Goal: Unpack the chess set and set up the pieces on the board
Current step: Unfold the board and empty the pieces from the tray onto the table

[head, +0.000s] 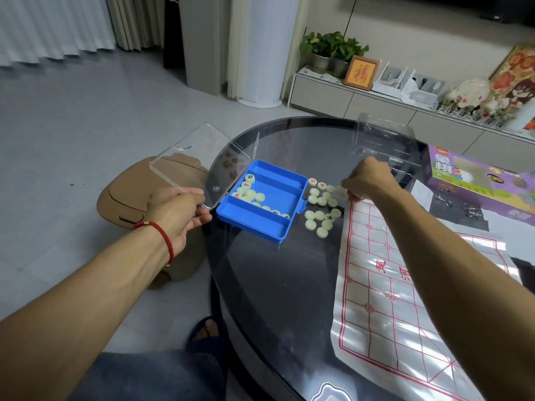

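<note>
On the desk [260,285] the case [269,204] sits left of loose pieces [320,208], more pieces inside it; the board sheet [405,299] lies right, a box [474,180] behind

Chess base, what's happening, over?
Left hand grips clear lid of blue plastic tray. Right hand at round cream pieces. Board sheet bare.
</note>
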A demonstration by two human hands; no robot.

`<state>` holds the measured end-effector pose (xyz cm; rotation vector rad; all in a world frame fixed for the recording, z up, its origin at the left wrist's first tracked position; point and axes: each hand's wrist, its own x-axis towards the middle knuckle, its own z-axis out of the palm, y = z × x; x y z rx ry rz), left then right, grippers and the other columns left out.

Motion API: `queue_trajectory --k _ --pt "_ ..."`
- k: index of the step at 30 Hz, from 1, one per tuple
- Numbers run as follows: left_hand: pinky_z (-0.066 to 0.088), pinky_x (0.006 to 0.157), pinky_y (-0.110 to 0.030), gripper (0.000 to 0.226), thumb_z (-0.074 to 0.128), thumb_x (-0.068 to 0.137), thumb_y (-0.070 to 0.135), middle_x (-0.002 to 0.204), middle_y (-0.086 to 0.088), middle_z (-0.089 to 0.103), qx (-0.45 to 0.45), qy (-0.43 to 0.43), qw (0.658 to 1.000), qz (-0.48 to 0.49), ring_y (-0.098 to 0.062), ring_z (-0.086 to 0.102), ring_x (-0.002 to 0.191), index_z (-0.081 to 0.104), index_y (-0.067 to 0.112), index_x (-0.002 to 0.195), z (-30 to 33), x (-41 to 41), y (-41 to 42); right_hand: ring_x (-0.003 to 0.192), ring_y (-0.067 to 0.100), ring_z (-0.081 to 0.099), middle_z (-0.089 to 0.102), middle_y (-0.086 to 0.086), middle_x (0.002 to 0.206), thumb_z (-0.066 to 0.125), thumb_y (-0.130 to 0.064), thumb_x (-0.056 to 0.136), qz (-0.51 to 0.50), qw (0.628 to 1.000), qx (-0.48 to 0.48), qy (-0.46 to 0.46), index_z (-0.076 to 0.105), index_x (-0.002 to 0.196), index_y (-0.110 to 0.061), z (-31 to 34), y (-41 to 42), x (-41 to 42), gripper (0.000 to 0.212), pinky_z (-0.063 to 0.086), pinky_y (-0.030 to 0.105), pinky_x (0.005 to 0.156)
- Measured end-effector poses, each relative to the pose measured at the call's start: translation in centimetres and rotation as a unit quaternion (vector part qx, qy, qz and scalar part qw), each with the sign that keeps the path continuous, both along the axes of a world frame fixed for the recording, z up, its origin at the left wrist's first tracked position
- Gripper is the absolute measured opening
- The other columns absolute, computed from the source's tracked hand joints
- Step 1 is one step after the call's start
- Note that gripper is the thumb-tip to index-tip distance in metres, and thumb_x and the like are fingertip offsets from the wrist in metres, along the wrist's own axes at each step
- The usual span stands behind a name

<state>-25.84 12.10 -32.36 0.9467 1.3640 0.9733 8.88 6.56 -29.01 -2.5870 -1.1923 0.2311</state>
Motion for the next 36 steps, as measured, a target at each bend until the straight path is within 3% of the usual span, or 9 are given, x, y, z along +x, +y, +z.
queue_trajectory --k 4,7,10,12,17,20,25,31,36 --pt "0.054 0.055 -0.028 0.009 0.059 0.093 0.000 0.075 -0.014 0.060 0.001 0.001 1.000 0.001 -0.016 0.058 0.058 0.066 0.003 0.099 -0.1 0.0 0.1 0.069 0.030 0.072 0.073 0.016 0.079 0.059 -0.008 0.089 0.040 0.997 0.058 -0.037 0.073 0.089 0.002 0.9 -0.1 -1.5 0.016 0.064 0.044 0.068" --pt "0.054 0.055 -0.028 0.009 0.059 0.093 0.000 0.075 -0.014 0.060 -0.001 0.002 1.000 0.007 -0.016 0.057 0.058 0.066 0.003 0.097 0.0 0.1 0.0 0.073 0.028 0.069 0.073 0.010 0.079 0.057 -0.012 0.088 0.174 0.977 0.104 -0.063 0.075 0.086 -0.008 2.2 -0.1 -6.0 0.018 0.060 0.040 0.070" --pt "0.054 0.054 -0.027 0.009 0.058 0.094 0.000 0.075 -0.013 0.060 -0.004 0.003 1.000 0.008 -0.016 0.057 0.058 0.066 0.004 0.097 0.1 0.2 -0.2 0.080 0.017 0.063 0.070 -0.003 0.088 0.066 -0.017 0.089 0.348 0.935 0.056 -0.045 0.075 0.099 -0.018 2.8 0.0 -10.9 0.014 0.053 0.031 0.077" --pt "0.054 0.051 -0.025 0.010 0.058 0.094 0.001 0.075 -0.013 0.060 -0.004 0.002 1.000 0.009 -0.015 0.057 0.058 0.066 0.006 0.096 0.2 0.2 -0.2 0.082 0.014 0.060 0.067 -0.004 0.094 0.069 -0.019 0.090 0.398 0.916 0.023 -0.052 0.073 0.109 -0.021 2.1 0.9 -12.8 0.020 0.051 0.029 0.079" --pt "0.052 0.044 -0.022 0.011 0.056 0.093 -0.001 0.073 -0.013 0.058 -0.007 -0.002 1.000 0.008 -0.016 0.055 0.055 0.066 0.005 0.091 0.2 0.0 -0.1 0.090 0.020 0.064 0.069 -0.002 0.106 0.067 -0.025 0.092 0.404 0.911 0.010 -0.085 0.068 0.116 -0.028 -0.1 2.6 -14.2 0.024 0.055 0.039 0.079" --pt "0.052 0.043 -0.021 0.014 0.056 0.093 -0.002 0.072 -0.013 0.057 -0.007 -0.003 1.000 0.004 -0.016 0.054 0.055 0.064 0.006 0.086 0.2 0.0 -0.1 0.085 0.020 0.064 0.069 -0.004 0.096 0.066 -0.026 0.092 0.412 0.906 0.022 -0.098 0.068 0.110 -0.025 -0.3 2.6 -14.1 0.018 0.052 0.034 0.071" --pt "0.053 0.045 -0.021 0.011 0.057 0.094 0.000 0.075 -0.013 0.059 -0.009 -0.002 1.000 0.004 -0.016 0.056 0.058 0.065 0.007 0.092 0.1 -0.1 0.0 0.086 0.024 0.060 0.068 0.002 0.099 0.064 -0.026 0.093 0.418 0.897 0.021 -0.140 0.068 0.112 -0.020 -0.1 2.3 -13.9 0.021 0.048 0.032 0.070" --pt "0.053 0.049 -0.023 0.010 0.058 0.094 0.002 0.077 -0.012 0.061 -0.010 0.005 1.000 0.007 -0.015 0.058 0.059 0.066 0.008 0.095 0.0 -0.4 0.2 0.080 0.021 0.067 0.068 -0.007 0.081 0.070 -0.021 0.081 0.314 0.939 0.090 -0.103 0.071 0.099 -0.022 2.7 1.8 -9.6 0.019 0.057 0.036 0.077" --pt "0.054 0.056 -0.027 0.014 0.056 0.095 0.003 0.078 -0.011 0.059 -0.014 0.008 1.000 0.018 -0.015 0.057 0.061 0.064 0.012 0.088 0.1 -0.5 0.6 0.081 0.020 0.070 0.074 -0.006 0.089 0.072 -0.024 0.079 0.250 0.964 0.025 -0.089 0.072 0.097 -0.031 2.0 1.5 -5.4 0.019 0.061 0.043 0.077"
